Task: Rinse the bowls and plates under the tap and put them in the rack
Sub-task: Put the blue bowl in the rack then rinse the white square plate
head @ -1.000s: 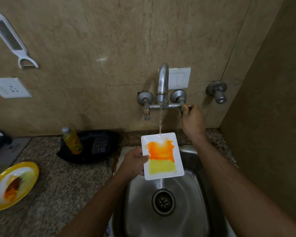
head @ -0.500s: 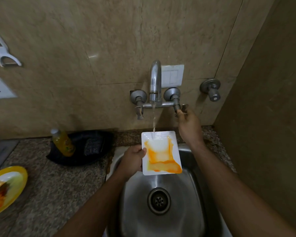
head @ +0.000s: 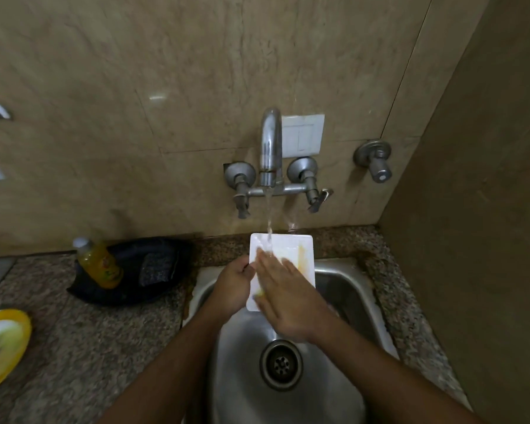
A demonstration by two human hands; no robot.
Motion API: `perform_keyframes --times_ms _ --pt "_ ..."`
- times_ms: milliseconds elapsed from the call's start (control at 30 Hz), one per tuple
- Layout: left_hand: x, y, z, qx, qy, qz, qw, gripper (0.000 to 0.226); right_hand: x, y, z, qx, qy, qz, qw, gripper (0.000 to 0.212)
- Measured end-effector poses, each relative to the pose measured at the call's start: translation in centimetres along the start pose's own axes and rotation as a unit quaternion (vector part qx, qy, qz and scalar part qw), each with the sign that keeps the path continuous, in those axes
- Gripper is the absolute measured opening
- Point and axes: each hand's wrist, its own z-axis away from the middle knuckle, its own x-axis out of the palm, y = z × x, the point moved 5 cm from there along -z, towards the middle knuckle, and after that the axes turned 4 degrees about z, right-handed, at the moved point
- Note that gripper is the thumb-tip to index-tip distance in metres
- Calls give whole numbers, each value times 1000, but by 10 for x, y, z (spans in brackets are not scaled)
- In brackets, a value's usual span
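Note:
A white rectangular plate [head: 300,250] with a thin orange smear is held over the steel sink [head: 349,289], under the stream from the wall tap [head: 270,148]. My left hand [head: 234,286] grips the plate's left edge. My right hand [head: 283,296] lies flat on the plate's face with straight fingers, under the running water. A yellow plate [head: 3,347] with orange and brown food remains sits on the granite counter at the far left. No rack is in view.
A black tray [head: 129,289] behind the counter holds a yellow liquid bottle [head: 100,263] and a dark scrub pad [head: 155,267]. A second valve [head: 375,160] sticks out of the wall at right. A side wall closes off the right. The sink drain [head: 280,364] is uncovered.
My right hand left the tap handle and came down flat onto the plate. Most of the orange and yellow sauce has washed off the plate. The camera moved closer and slightly right.

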Motion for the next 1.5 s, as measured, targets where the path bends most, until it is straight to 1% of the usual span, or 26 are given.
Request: perform_keyframes --times_ms 33,100,167,233,300,367,400,433,533,667,767,800,900,933,1033,1067,1100,1167,1200,1233,1300,1333,1367,1433,1467,1500 --pt "-3 1 1 3 0 -3 1000 21 2 5 3 -6 -5 10 1000 66" --pt "-5 3 1 8 -9 -15 1000 18 1 16 2 17 -9 36 999 65" --pt "-5 6 -2 16 -9 -39 999 22 1 13 -1 28 -15 18 999 65" --pt "-6 10 -2 21 -12 -54 998 21 0 3 0 7 -20 -23 1000 64" --pt "-7 10 0 18 -7 -64 998 20 -7 12 1 -11 -12 10 1000 64" --pt "-6 11 3 21 9 -81 996 20 -15 35 1 33 12 54 998 65" --pt "-6 12 3 22 21 -94 995 21 -17 42 2 64 12 58 996 66" --pt "-7 14 4 24 34 -111 993 22 -16 43 4 77 7 55 996 66" --pt "-15 20 5 37 62 -160 984 26 -8 35 16 55 3 69 996 62" --pt "-15 24 9 54 53 -185 980 28 -8 38 16 122 8 74 990 70" --pt "-14 26 11 76 49 -200 976 28 4 14 14 53 -7 77 996 70" --pt "-15 25 11 81 48 -199 975 27 5 14 14 49 -7 74 996 70" --pt "-16 24 10 67 42 -185 980 26 -3 33 8 121 15 66 990 69" --pt "-14 25 7 61 39 -175 982 26 -4 27 6 113 14 57 992 69" --pt "-14 30 1 55 45 -106 992 23 -1 -11 8 -8 9 13 1000 71" --pt "-14 28 -1 50 47 -83 994 23 -3 -13 11 -17 11 7 1000 72" --pt "-14 27 -3 48 46 -67 996 23 -4 -4 11 0 23 4 1000 72" --pt "-8 30 -3 50 32 -65 996 22 -10 19 8 82 41 -2 996 70" --pt "-5 32 -4 53 25 -62 996 22 -10 22 7 95 34 0 995 70" --pt "-2 34 -5 56 24 -53 997 22 -8 17 8 70 25 -10 997 71" --pt "-2 39 -10 55 38 -38 997 22 -3 2 14 -11 1 -35 999 74" --pt "-3 39 -11 51 46 -31 997 22 -2 0 20 -30 -12 -35 999 76" --pt "-5 40 -12 49 51 -27 997 22 -2 7 23 -21 -12 -27 999 77" --pt "-3 40 -13 52 45 -36 997 23 -4 27 22 55 5 -5 998 79" --pt "-1 40 -13 56 42 -44 997 23 -6 29 21 78 2 7 997 80" --pt "1 39 -14 59 45 -50 996 23 -3 24 21 67 -10 15 998 80"
